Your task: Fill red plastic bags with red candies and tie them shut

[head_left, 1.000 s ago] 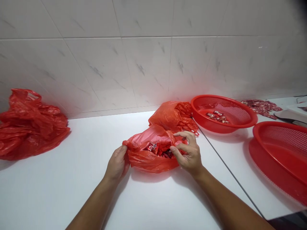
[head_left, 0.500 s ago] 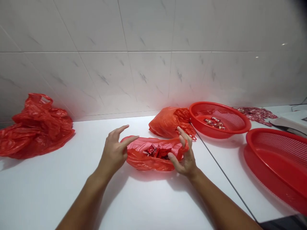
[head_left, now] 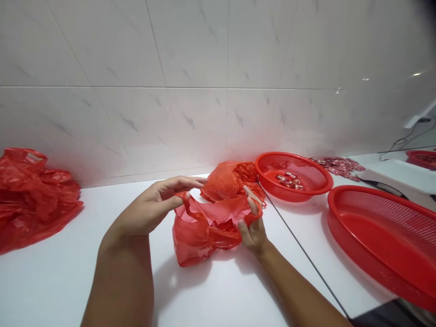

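Note:
A red plastic bag (head_left: pixel 192 240) rests on the white table in front of me, its mouth open towards me. Small red wrapped pieces (head_left: pixel 225 225) show partly inside it; the front wall hides the rest. At the bag's left, my left hand (head_left: pixel 155 204) has its thumb and fingers closed on one handle, pulling that side up. My right hand (head_left: pixel 254 229) holds the opposite handle, looped over its fingers. Just behind the bag lies a fuller, tied orange-red bag (head_left: pixel 220 179).
A crumpled red bag (head_left: pixel 41 195) lies far left. On the right stand a round red basket (head_left: pixel 293 193) with several small wrapped pieces and a larger red basket (head_left: pixel 368 245). Behind them are a pile of red wrapped packets (head_left: pixel 337 165) and a white tray (head_left: pixel 398 175). A tiled wall closes the back.
My left hand has gone from empty, beside the bag, to gripping its left handle. The bag's left side has risen and stretched. The view has turned slightly right.

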The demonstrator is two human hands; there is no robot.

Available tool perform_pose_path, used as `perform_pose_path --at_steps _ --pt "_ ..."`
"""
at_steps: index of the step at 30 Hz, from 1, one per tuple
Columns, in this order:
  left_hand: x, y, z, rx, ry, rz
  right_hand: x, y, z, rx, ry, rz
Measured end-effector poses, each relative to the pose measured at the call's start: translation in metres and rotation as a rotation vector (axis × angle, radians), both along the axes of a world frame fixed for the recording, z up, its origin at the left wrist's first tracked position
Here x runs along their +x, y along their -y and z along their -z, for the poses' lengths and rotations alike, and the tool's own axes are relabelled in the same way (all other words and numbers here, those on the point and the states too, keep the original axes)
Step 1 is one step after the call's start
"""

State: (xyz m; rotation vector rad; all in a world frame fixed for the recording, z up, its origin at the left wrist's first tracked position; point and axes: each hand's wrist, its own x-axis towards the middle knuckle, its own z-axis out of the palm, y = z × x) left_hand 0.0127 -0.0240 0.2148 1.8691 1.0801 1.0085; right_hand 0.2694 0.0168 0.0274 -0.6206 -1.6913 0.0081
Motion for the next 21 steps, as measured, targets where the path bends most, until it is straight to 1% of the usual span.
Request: perform_pose_path --at_steps 2,4,6,10,11,12,13,15,17,19,21 --pt "0.007 -0.003 0.002 -0.036 0.142 0.033 0.0 -0.001 0.003 -0.018 -0.004 0.011" --pt "0.013 -0.006 0.005 -0.024 0.161 -0.003 0.001 -0.002 0.003 -0.026 -0.005 0.027" --pt "0.015 -0.006 0.006 0.029 0.031 -0.076 0.001 -0.003 0.003 -0.022 -0.014 0.03" --pt "0.011 -0.001 0.006 0.162 -0.447 -0.2 0.003 -0.003 -0.001 0.017 -0.037 0.027" --pt "0.009 0.001 0.006 0.177 -0.523 -0.227 0.004 -0.001 -0.002 0.023 -0.044 0.028" --pt "0.008 0.002 0.006 0.186 -0.557 -0.253 0.004 0.001 -0.003 0.032 -0.057 0.029" --pt "0.006 0.003 0.005 0.194 -0.551 -0.279 0.005 0.003 -0.004 0.045 -0.079 0.03" --pt "0.003 0.006 0.002 0.213 -0.462 -0.313 0.007 0.01 -0.008 0.078 -0.152 0.03" --pt "-0.002 0.009 -0.002 0.225 -0.337 -0.334 0.01 0.015 -0.019 0.058 -0.227 0.03" --pt "-0.01 0.011 -0.005 0.19 -0.206 -0.355 0.012 0.017 -0.037 -0.056 -0.251 -0.006" --pt "-0.019 0.013 -0.007 0.11 -0.08 -0.361 0.013 0.013 -0.064 -0.22 -0.267 -0.116"
